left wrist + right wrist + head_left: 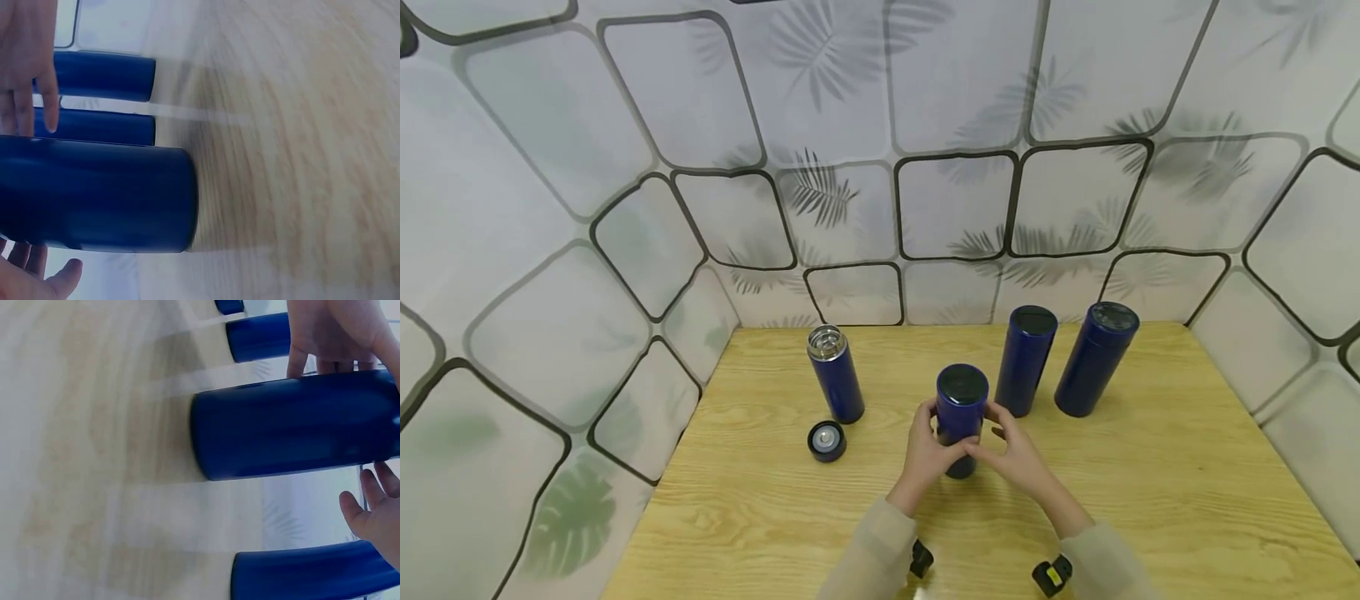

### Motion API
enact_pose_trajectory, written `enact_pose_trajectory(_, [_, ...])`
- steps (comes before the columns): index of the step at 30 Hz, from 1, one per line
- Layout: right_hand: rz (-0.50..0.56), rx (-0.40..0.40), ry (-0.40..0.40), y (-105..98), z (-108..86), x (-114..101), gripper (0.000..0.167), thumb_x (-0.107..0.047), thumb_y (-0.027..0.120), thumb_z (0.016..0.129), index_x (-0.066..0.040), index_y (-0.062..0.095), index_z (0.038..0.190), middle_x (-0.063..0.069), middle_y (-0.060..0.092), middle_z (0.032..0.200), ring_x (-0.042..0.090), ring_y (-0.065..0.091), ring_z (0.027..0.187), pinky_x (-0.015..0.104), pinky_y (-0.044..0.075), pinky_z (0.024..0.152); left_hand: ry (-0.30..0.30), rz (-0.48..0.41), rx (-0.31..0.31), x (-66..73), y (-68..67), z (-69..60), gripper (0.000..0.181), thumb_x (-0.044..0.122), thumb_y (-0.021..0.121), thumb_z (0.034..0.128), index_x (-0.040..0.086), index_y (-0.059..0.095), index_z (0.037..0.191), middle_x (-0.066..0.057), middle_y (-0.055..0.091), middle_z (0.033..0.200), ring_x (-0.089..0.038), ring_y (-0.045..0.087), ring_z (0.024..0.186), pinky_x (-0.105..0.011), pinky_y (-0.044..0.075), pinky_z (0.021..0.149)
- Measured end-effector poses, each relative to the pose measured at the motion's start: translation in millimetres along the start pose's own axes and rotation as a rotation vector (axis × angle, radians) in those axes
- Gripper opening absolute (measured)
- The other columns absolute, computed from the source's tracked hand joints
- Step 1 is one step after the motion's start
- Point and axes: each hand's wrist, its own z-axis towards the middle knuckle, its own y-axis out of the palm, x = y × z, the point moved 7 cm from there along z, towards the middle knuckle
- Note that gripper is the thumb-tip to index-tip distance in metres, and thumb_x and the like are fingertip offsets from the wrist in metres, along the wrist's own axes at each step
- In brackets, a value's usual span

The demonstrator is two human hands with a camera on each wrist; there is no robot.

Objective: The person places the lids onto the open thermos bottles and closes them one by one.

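A dark blue vacuum flask (pixel 958 421) with a black-topped lid (pixel 962 384) is upright between my two hands, near the middle of the table. My left hand (pixel 928 452) holds its left side and my right hand (pixel 1017 454) its right, with the thumbs meeting across the front. Both wrist views show fingers along the sides of the flask (pixel 100 194); its lower body (pixel 250 431) stays uncovered. Whether its base touches the wood, I cannot tell. Behind my right hand stand two more closed blue flasks, a nearer one (pixel 1026 362) and one farther right (pixel 1093 362).
To the left an uncapped blue flask (pixel 840 379) stands with its steel mouth showing. Its removed lid (pixel 827 441) lies in front of it, underside up. Patterned cloth walls (pixel 955 208) border the wooden table (pixel 737 508) at the back and sides.
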Motion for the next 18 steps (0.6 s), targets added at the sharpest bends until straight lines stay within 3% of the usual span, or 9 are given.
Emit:
enact_pose_trajectory(6, [0.014,-0.018,0.078,4,-10.4,12,0.061,-0.012,0.063,0.083,0.003,0.031,0.132,0.025,0.037,0.129,0.040,0.036,0.115,0.058,0.030,0.087,-0.040,-0.012,-0.008,-3.5,-0.9,-1.5,0.058,0.016,0.074,0.0725,-0.002,0.043,0.119,-0.012,0.049,0.114,-0.027,0.045,0.106,-0.046,0.039,0.082])
enact_pose_trajectory(9, [0.008,-0.024,0.092,4,-14.9,15,0.059,-0.010,0.062,0.083,0.004,0.032,0.131,0.025,0.038,0.129,0.041,0.037,0.114,0.058,0.031,0.086,-0.027,-0.010,0.003,-5.5,-0.5,-1.3,0.056,0.014,0.074,0.0718,-0.001,0.045,0.117,-0.011,0.051,0.112,-0.026,0.047,0.103,-0.041,0.042,0.078])
enact_pose_trajectory(16, [-0.015,-0.040,0.149,7,-23.3,22,0.045,-0.013,0.061,0.084,0.004,0.044,0.122,0.020,0.050,0.118,0.035,0.047,0.107,0.053,0.036,0.085,0.005,-0.005,0.033,-37.5,2.9,5.4,0.057,0.021,0.075,0.0713,0.004,0.047,0.118,-0.006,0.053,0.111,-0.020,0.049,0.099,-0.035,0.044,0.076])
enact_pose_trajectory(18, [-0.023,-0.055,0.149,8,-25.0,23,0.040,-0.012,0.060,0.085,0.005,0.047,0.119,0.019,0.053,0.113,0.034,0.050,0.102,0.052,0.037,0.084,0.009,-0.004,0.049,-40.6,1.1,6.6,0.056,0.022,0.075,0.0712,0.005,0.047,0.117,-0.004,0.053,0.110,-0.019,0.049,0.098,-0.033,0.044,0.075])
